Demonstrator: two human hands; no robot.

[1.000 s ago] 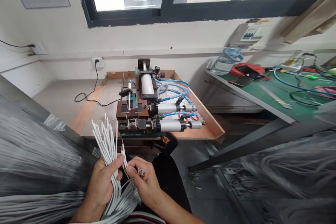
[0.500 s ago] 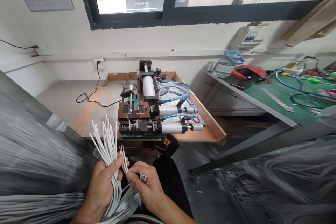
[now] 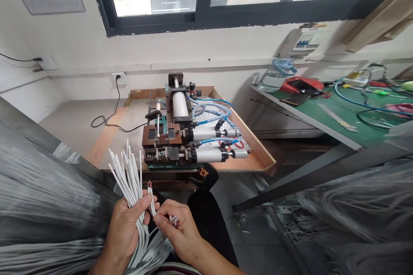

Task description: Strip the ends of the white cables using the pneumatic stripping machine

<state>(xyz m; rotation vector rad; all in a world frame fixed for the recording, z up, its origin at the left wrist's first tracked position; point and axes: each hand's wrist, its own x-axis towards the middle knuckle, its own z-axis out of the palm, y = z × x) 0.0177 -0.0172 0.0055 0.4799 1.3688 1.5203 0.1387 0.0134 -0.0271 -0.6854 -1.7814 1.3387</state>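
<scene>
My left hand (image 3: 126,222) is closed round a thick bundle of white cables (image 3: 129,184), whose cut ends fan upward. Between my hands stand a few thinner-looking white cables (image 3: 151,201) with reddish inner wires showing at their tips. My right hand (image 3: 177,225) pinches these between thumb and forefinger. In the curl of its other fingers sits a second cluster of cable ends (image 3: 174,221), white and dark red. The lower lengths of the cables run down over my lap. Beyond my hands is a pneumatic machine (image 3: 180,133) with silver cylinders and brown clamp blocks.
The machine stands in a wooden-edged tray (image 3: 263,159) on a bench. At right, a green-topped table (image 3: 351,116) carries a water jug (image 3: 275,76), a phone and loose cables. Long white cables (image 3: 48,253) hang in plastic at left, and more lie at lower right.
The view has shifted slightly, so the surroundings sit a little further left. My hands hold nearly the same pose, and the few cables between them stand slightly more upright.
</scene>
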